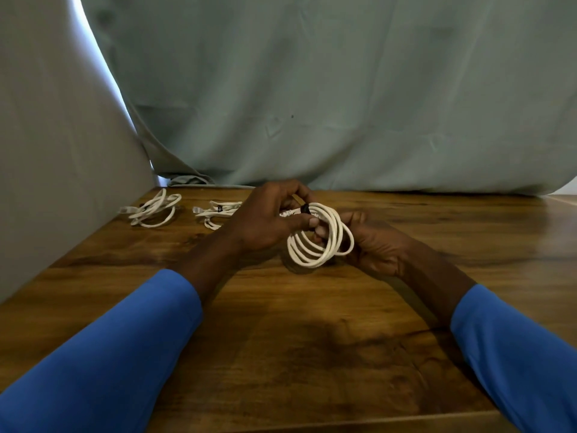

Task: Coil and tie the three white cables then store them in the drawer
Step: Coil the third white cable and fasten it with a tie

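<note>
- You held the white plastic cable coil (315,250) just above the brown wooden tabletop (312,339), between your two hands.
- Your left hand (265,217) was at the top of the coil. Its fingers (299,220) were curled and pinched the strands right beside the small black tie (304,209).
- Your right hand (374,245) gripped the coil from the right side, with its fingers (323,232) curled in among the loops, so the rings sat together.
- I judge that the step in hand was the tying of this cable. The coiling looked finished and the tie sat on the bundle, but I could not tell if it was fully closed.
- Two other cables lay at the far left of the tabletop, well apart from the coil: a loosely wound white cable (151,209) near the grey panel (46,151), and a second white cable bundle (217,212) with a small dark band on it, partly hidden behind your left hand.
- The next move called for closing the tie firmly while your right hand stopped the loops from springing open.
- The drawer was not in view, so I judge storing was not yet begun.
</note>
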`<state>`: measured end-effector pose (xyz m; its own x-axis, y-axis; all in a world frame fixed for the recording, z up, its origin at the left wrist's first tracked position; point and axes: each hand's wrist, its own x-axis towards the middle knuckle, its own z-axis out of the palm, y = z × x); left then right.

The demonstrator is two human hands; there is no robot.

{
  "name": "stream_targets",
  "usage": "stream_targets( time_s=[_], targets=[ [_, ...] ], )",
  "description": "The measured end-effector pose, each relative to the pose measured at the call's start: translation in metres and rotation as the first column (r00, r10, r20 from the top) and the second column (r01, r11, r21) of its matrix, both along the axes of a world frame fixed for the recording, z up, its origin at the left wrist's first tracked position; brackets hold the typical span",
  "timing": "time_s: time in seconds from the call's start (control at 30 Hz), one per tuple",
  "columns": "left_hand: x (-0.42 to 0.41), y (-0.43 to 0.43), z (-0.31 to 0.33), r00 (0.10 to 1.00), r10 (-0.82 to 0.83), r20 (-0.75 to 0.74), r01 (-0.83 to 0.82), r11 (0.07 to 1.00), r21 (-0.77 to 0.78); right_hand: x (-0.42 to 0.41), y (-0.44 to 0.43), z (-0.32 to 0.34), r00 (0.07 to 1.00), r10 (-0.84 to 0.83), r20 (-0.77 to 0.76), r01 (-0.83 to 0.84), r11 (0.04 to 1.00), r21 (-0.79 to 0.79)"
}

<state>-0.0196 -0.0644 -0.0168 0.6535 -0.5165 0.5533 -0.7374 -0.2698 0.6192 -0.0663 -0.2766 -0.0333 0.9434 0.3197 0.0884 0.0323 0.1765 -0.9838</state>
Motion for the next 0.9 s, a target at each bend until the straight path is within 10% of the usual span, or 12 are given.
stream_targets(
  time_s=[0.13, 0.3, 0.6, 0.9],
  targets=[
    [0.001, -0.001, -0.002, 0.988, -0.081, -0.130, 0.088, 0.995, 0.046, 0.004, -0.003, -0.001, 0.900, -0.054, 0.432, 0.246, 0.881, -0.403],
    [-0.006, -0.005, 0.001, 0.914, -0.196, -0.356, 0.190, 0.980, -0.052, 0.009, -0.007, 0.000, 0.670, -0.021, 0.742, 0.538, 0.703, -0.465],
    [-0.010, -0.003, -0.008, 0.675, -0.281, -0.682, 0.072, 0.945, -0.318, 0.011, -0.006, -0.002, 0.770, -0.026, 0.637, 0.337, 0.865, -0.372],
    [-0.015, -0.011, 0.001, 0.397, -0.301, -0.867, -0.026, 0.941, -0.339, 0.011, -0.013, 0.003, 0.416, 0.064, 0.907, 0.695, 0.620, -0.363]
  ],
)
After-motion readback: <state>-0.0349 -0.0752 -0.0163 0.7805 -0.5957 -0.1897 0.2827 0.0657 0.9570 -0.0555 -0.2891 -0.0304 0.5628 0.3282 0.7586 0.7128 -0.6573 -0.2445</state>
